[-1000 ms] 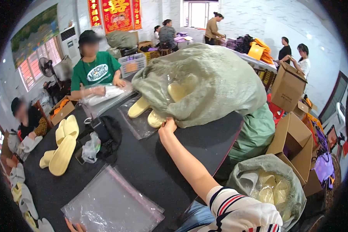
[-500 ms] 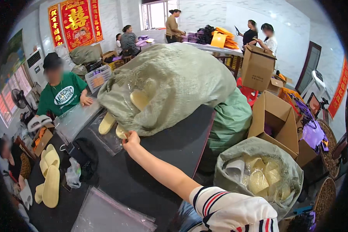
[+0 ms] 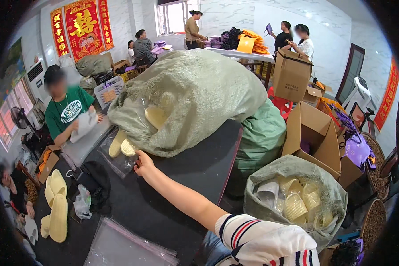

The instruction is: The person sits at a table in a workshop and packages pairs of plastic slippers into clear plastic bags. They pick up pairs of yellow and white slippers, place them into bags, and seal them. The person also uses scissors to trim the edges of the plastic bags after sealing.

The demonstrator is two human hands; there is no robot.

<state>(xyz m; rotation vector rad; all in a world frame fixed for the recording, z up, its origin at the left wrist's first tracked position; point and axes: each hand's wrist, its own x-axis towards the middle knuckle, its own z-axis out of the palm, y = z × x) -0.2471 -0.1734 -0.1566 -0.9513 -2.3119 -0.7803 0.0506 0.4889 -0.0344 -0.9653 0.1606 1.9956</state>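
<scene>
My right hand [image 3: 143,163] reaches far across the black table. Its fingers are partly spread, with a fingertip at the near end of a pale yellow slipper [image 3: 128,147]. I cannot tell whether the fingertip touches it. A second yellow slipper [image 3: 117,144] lies alongside, and a clear plastic bag [image 3: 115,157] spreads under and around the pair. Behind them bulges a big grey-green woven sack [image 3: 195,97], with another wrapped yellow slipper [image 3: 155,116] showing at its mouth. My left hand is out of view.
More yellow slippers [image 3: 57,217] and a stack of clear bags [image 3: 128,246] lie on the table [image 3: 177,177]. At right are an open sack of wrapped slippers [image 3: 270,170] and a cardboard box [image 3: 312,137]. Across the table, a person in green [image 3: 68,111] handles something pale.
The nearer slipper has shifted left beside the other one. My hand has moved slightly left, its fingers loosening from the slipper's end. The person in green has lifted a pale item.
</scene>
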